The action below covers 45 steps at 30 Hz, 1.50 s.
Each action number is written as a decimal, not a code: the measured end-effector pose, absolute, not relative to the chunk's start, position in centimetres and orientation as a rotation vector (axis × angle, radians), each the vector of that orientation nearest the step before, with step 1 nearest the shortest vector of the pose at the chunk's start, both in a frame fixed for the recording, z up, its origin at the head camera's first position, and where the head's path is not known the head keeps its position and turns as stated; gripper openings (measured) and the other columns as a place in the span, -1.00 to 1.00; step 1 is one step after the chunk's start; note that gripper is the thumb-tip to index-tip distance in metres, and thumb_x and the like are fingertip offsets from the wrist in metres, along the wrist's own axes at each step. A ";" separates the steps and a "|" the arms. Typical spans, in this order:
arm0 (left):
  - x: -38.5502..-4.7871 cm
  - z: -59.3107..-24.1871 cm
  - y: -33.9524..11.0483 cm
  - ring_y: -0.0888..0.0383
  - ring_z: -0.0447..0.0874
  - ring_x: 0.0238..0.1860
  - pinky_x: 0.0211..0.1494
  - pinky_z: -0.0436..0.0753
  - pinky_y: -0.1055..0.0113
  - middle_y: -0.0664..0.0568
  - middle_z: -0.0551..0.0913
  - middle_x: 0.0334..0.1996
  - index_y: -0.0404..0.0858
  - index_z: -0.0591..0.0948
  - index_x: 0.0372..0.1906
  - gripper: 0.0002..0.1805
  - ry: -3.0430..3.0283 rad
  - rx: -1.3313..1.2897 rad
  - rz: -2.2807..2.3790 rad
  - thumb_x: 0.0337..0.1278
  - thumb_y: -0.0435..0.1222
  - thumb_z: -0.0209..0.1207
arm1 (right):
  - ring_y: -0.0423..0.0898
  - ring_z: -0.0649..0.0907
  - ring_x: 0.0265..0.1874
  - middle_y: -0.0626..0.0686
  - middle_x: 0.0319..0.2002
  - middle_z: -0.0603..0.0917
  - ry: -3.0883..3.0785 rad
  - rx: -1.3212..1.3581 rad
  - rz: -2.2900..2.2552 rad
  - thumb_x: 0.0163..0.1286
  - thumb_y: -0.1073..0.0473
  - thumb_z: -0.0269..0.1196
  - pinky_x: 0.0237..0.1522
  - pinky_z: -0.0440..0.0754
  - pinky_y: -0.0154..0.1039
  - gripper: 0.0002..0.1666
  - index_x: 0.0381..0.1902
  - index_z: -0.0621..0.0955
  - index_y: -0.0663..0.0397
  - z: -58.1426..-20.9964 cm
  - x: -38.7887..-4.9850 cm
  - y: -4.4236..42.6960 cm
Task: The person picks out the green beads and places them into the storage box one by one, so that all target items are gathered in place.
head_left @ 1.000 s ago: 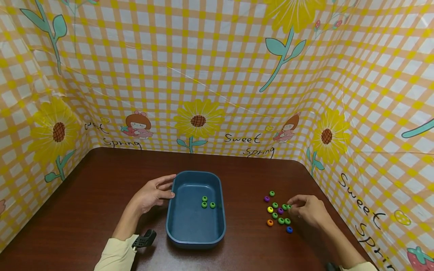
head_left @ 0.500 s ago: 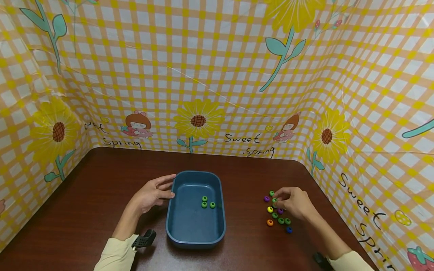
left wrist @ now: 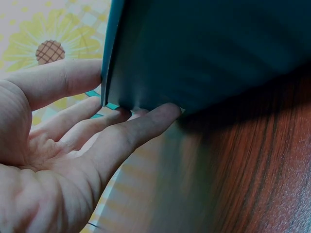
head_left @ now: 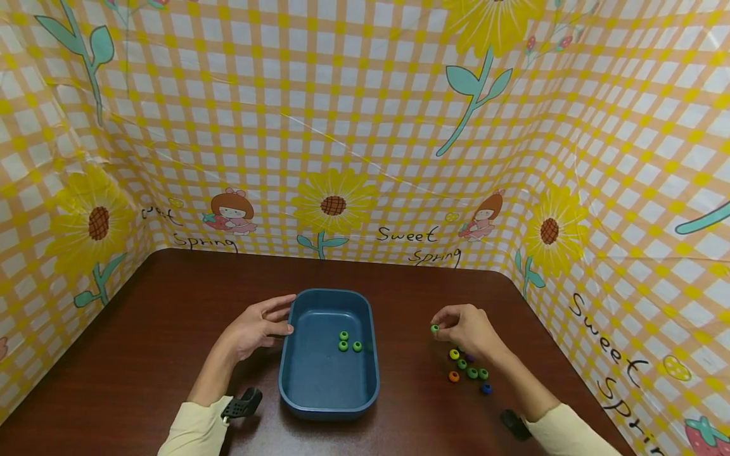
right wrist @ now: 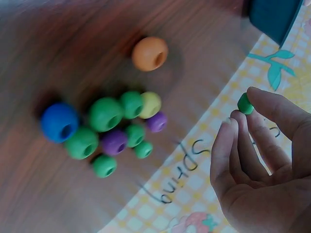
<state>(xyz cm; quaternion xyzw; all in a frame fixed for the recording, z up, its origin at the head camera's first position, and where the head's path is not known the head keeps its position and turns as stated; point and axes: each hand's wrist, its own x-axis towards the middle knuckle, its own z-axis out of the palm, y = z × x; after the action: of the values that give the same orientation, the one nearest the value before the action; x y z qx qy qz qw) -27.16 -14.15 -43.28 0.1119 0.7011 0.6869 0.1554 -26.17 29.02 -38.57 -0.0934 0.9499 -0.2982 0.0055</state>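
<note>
In the head view, a dark blue rectangular tray (head_left: 329, 386) stands mid-table with a few green beads (head_left: 343, 346) on its floor. My left hand (head_left: 255, 329) touches the tray's left side; its extended fingers (left wrist: 141, 127) lie against the wall in the left wrist view. Between thumb and fingertips, my right hand (head_left: 469, 329) pinches a green bead (right wrist: 245, 103), held right of the tray and above the table. Below that hand lie loose beads: orange (right wrist: 149, 53), blue (right wrist: 59, 121), yellow (right wrist: 150, 104), purple (right wrist: 114, 141) and several green. The hand hides some of these in the head view.
The dark brown wooden table (head_left: 199, 278) is enclosed at the back and sides by a checked cloth (head_left: 365, 126) with sunflowers. A black strap (head_left: 243, 403) is on the left wrist, and a black device (head_left: 515, 424) sits by the right wrist.
My right hand has moved left from the right side of the loose beads, carrying a green bead toward the tray. My left hand and the tray have stayed in place.
</note>
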 end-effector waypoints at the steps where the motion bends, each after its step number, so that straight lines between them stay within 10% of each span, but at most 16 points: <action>1: -27.1 -43.3 -14.2 -0.28 0.63 0.22 0.01 0.72 0.05 -0.38 0.28 0.49 -0.30 0.18 0.58 -0.23 2.008 0.321 1.966 0.33 -0.49 0.17 | -0.16 0.70 -0.37 -0.03 -0.33 0.78 2.975 -0.303 -0.936 0.23 0.23 0.42 -0.35 0.64 -0.22 -0.84 -0.20 0.76 0.04 -38.5 -26.2 28.7; 45: -27.1 -43.3 -14.2 -0.31 0.58 0.26 0.03 0.71 0.04 -0.38 0.29 0.48 -0.29 0.19 0.58 -0.24 2.021 0.318 1.953 0.34 -0.47 0.18 | -0.16 0.68 -0.37 -0.06 -0.39 0.76 2.840 -0.634 -1.087 0.21 0.25 0.46 -0.33 0.63 -0.23 -0.88 -0.26 0.77 0.03 -37.6 -27.4 16.9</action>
<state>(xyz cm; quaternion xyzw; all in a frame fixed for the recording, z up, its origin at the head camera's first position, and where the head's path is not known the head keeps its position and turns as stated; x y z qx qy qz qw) -27.13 -14.23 -43.28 0.1111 0.7058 0.6821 0.1559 -27.43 16.88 -37.61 -0.2040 0.9141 -0.3499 0.0178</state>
